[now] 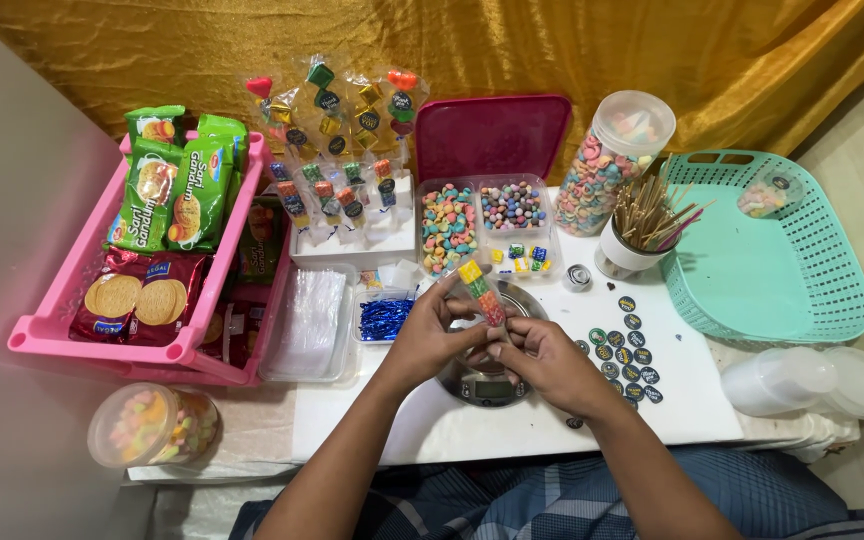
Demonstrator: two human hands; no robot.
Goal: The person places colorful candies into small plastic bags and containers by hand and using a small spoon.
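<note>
Candy skewer (480, 291) sits above the scale (489, 375), pinched by our left hand (430, 335) and right hand (542, 360); it seems wrapped. A loose grip could drop pieces among the stickers (624, 348).

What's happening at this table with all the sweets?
A person's left hand and right hand together hold a candy skewer wrapped in clear plastic, above a small kitchen scale. Finished skewers stand in a white block behind. Round stickers lie on the right, beside a teal basket.
</note>
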